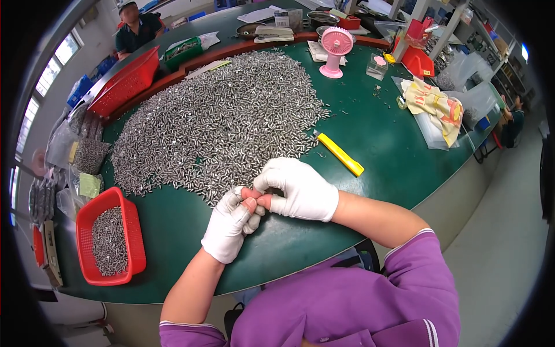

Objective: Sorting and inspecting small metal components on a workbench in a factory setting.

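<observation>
A wide heap of small shiny metal pins or screws (219, 110) spreads over the green table (370, 191). At its near edge my two hands meet, both in white gloves with some fingertips bare. My left hand (231, 222) is closed, thumb pressed to its fingers. Against it, my right hand (298, 191) pinches with thumb and forefinger. Whatever lies between the fingertips is too small or hidden to make out. A yellow utility knife (339, 155) rests just beyond my right hand, right of the heap.
A red plastic basket (139, 243) with more metal pieces stands at the left. A pink fan (333, 52) is at the back, a yellow cloth (433, 107) at the right. Another red basket (124, 84) leans along the far-left rim. A person (136, 32) sits beyond the table.
</observation>
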A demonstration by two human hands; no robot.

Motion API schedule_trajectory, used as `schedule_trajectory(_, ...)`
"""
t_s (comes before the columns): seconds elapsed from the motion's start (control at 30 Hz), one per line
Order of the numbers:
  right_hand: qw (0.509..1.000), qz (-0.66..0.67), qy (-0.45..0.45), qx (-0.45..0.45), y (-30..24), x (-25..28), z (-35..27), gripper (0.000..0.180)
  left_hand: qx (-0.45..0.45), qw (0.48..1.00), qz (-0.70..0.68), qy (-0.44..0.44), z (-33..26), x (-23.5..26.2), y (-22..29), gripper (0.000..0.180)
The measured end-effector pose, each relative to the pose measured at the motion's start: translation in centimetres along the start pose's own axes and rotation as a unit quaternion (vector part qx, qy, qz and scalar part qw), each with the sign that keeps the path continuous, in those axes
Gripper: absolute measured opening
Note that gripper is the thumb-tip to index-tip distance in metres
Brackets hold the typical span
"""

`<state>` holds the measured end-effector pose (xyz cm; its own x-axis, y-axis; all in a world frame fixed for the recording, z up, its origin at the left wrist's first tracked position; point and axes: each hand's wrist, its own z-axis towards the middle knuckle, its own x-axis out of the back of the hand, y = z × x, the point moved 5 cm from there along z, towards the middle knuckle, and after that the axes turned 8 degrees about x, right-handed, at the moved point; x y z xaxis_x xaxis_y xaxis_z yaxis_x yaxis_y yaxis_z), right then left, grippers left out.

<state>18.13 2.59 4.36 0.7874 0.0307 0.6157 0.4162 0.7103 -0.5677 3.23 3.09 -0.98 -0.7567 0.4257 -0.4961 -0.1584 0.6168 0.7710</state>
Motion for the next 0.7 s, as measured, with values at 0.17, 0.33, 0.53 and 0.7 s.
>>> schedule_trajectory(0.17, 1.0, 0.007, -0.001, -0.024, 0.3, -0.1, -0.1, 0.018, -0.012, 0.998, 0.061, 0.021, -0.2, -0.6, 0.4, 0.014)
schedule_trajectory(0.33, 0.999, 0.029, 0.011, -0.028, 0.5, 0.0, -0.2, 0.016, -0.002, 1.0, 0.012, -0.005, 0.1, 0.3, -0.1, 0.013)
schedule_trajectory(0.53, 0.99, -0.032, 0.082, -0.11, 1.3, 1.2, -0.1, 0.011, 0.024, 0.996, -0.069, -0.056, 0.2, 0.1, 0.1, 0.02)
schedule_trajectory(0.7, 0.986, -0.082, 0.093, -0.109, 2.4, 1.8, -0.4, 0.016, 0.029, 0.992, -0.095, -0.073, 0.1, 0.2, -0.2, 0.022)
